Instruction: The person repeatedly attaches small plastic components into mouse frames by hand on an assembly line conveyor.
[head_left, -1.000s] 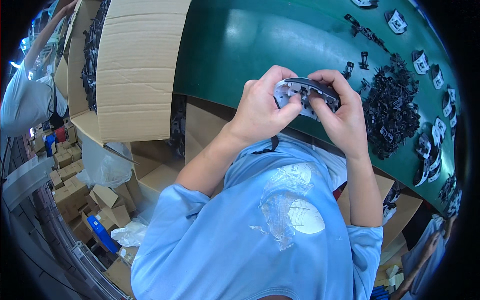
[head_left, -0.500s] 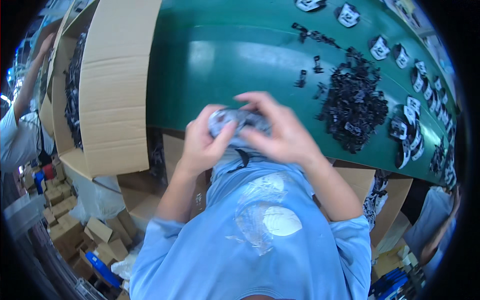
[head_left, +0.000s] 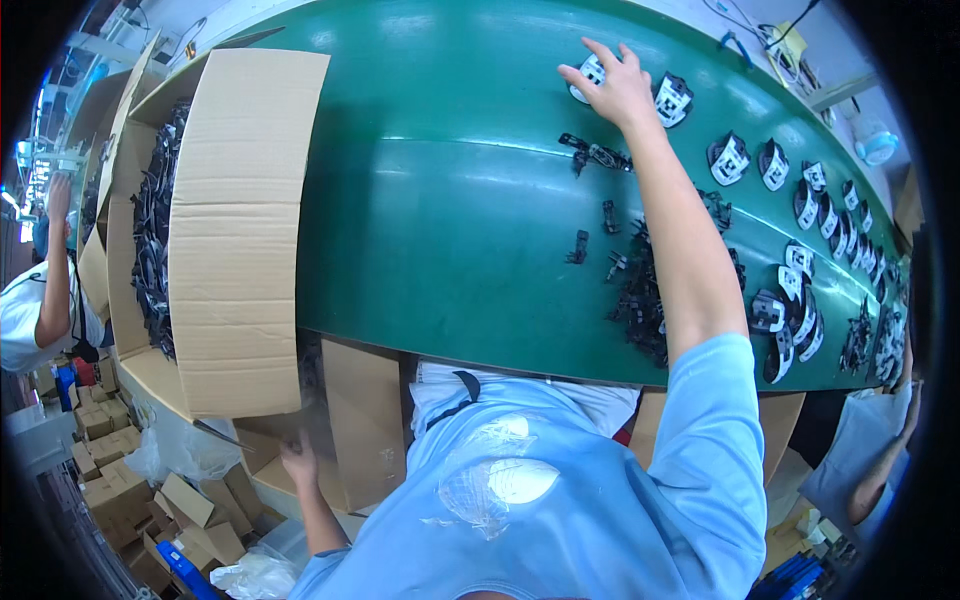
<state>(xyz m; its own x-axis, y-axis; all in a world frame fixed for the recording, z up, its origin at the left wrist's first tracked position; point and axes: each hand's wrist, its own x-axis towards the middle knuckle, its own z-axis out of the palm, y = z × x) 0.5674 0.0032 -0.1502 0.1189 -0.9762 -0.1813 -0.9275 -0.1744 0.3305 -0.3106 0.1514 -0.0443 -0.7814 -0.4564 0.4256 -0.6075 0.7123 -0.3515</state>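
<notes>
My right hand (head_left: 620, 92) reaches far across the green table, fingers spread around a curved black-and-white plastic shell (head_left: 590, 74). Its fingers are not closed on the shell. Just right of that hand lies a similar shell (head_left: 673, 100). My left hand (head_left: 299, 460) hangs low at the left, over a cardboard box (head_left: 362, 430) below the table edge. Blur and its small size hide whether those fingers hold anything. Under my right forearm spreads a heap of small black plastic parts (head_left: 640, 300), partly covered by the arm.
At the left stands a large open carton (head_left: 235, 240) full of black parts (head_left: 155, 230). More shells (head_left: 728, 158) lie in rows along the right of the green table (head_left: 450, 230). Cardboard boxes (head_left: 120, 490) pile up at lower left. Other people (head_left: 50, 300) work on both sides.
My hands were together on a grey-and-black part; now they are apart and that part is out of sight. The right went far forward, the left down to the box. The view shifted.
</notes>
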